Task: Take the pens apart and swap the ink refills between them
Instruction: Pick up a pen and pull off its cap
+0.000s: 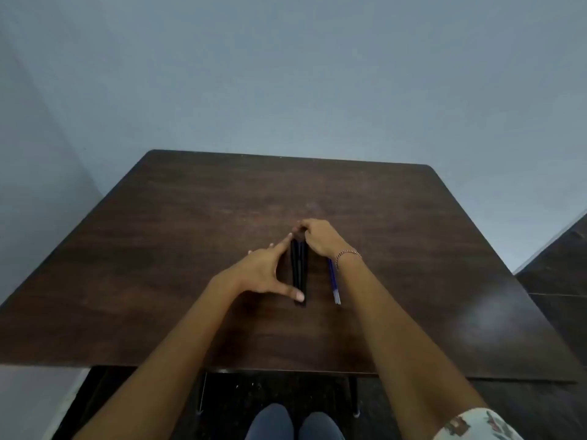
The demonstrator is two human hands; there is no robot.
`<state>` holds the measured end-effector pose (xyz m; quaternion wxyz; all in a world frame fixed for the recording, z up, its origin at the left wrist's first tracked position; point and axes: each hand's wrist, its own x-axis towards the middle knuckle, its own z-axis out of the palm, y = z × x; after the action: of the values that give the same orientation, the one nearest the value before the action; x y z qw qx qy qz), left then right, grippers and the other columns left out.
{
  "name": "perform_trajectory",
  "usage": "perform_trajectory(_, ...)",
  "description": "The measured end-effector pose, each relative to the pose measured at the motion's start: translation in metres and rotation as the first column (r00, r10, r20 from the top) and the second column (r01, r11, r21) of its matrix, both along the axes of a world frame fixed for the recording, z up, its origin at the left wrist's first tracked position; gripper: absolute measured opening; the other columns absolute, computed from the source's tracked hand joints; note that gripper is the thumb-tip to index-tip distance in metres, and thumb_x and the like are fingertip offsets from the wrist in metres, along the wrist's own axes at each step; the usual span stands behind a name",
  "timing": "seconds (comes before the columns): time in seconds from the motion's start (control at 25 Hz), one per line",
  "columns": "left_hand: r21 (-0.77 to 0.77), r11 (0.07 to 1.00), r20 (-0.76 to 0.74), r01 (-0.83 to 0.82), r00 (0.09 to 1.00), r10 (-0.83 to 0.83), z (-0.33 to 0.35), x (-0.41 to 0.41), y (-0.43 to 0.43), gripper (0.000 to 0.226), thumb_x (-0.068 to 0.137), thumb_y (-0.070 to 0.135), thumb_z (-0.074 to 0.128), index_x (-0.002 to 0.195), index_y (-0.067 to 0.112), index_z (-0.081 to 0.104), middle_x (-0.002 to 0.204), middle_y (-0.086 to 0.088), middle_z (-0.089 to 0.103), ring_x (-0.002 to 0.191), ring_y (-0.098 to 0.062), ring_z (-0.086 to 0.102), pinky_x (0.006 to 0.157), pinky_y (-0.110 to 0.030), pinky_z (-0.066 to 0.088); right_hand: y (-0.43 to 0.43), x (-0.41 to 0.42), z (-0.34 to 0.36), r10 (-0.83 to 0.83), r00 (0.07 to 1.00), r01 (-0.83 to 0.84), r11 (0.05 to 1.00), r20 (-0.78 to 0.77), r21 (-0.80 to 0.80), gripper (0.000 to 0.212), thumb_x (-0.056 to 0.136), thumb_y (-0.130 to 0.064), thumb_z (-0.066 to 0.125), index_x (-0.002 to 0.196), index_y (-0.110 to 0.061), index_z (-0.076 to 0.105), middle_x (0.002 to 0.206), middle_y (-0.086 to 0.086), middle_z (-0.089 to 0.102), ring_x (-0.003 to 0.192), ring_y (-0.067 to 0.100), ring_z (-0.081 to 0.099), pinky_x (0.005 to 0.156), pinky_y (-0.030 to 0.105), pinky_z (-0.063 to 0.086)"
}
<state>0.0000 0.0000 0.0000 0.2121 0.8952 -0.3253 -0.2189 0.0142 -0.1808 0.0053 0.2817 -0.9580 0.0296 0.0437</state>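
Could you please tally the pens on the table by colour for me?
Dark pens: at least 2, bunched together; the left hand touches them and the right hand grips their far end, so the exact count is unclear.
Blue pens: at least 1, partly under the right wrist.
Total: at least 3.

**Hands meet at midline**

Left hand (262,269) spread, your forefinger and thumb straight, spanning the black pens (299,268) end to end. Right hand (319,238) arched palm-down, fingertips bunched, pinching their far end. Both your forearms reach forward, bare.
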Motion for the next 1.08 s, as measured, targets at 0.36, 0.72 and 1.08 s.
perform_trajectory(0.36, 0.083, 0.994, 0.093, 0.066, 0.993, -0.073, 0.007, -0.016, -0.001, 0.141, 0.056, 0.059, 0.081, 0.145, 0.023, -0.023, 0.157, -0.01, 0.014, 0.144, -0.03, 0.004, 0.111, -0.062, 0.001, 0.006, -0.01, 0.005, -0.008, 1.0, 0.008, 0.997, 0.003, -0.07, 0.035, 0.094, -0.003, 0.041, 0.124, -0.002, 0.06, 0.128, 0.018, 0.061, 0.12, 0.031, 0.053, 0.102, 0.034, 0.04)
perform_trajectory(0.72, -0.004, 1.0, 0.106, -0.003, 0.994, 0.003, 0.002, -0.017, -0.001, 0.13, 0.064, 0.054, 0.078, 0.147, 0.022, -0.017, 0.154, -0.008, 0.026, 0.142, -0.027, 0.019, 0.111, -0.059, 0.006, 0.006, -0.009, -0.006, -0.044, 0.998, 0.044, 0.999, 0.053, 0.001, 0.033, 0.095, -0.003, 0.04, 0.12, -0.005, 0.062, 0.124, 0.016, 0.062, 0.116, 0.029, 0.056, 0.096, 0.03, 0.04)
perform_trajectory(1.08, -0.157, 0.986, 0.043, -0.061, 0.997, 0.068, 0.016, -0.004, 0.006, 0.129, 0.063, 0.055, 0.079, 0.147, 0.027, -0.014, 0.117, -0.009, 0.059, 0.107, -0.023, 0.056, 0.095, -0.035, 0.044, 0.015, -0.01, 0.02, -0.03, 0.992, 0.008, 0.986, 0.126, 0.169, 0.034, 0.098, -0.034, 0.048, 0.127, -0.018, 0.055, 0.129, 0.004, 0.059, 0.124, 0.023, 0.051, 0.113, 0.044, 0.027)
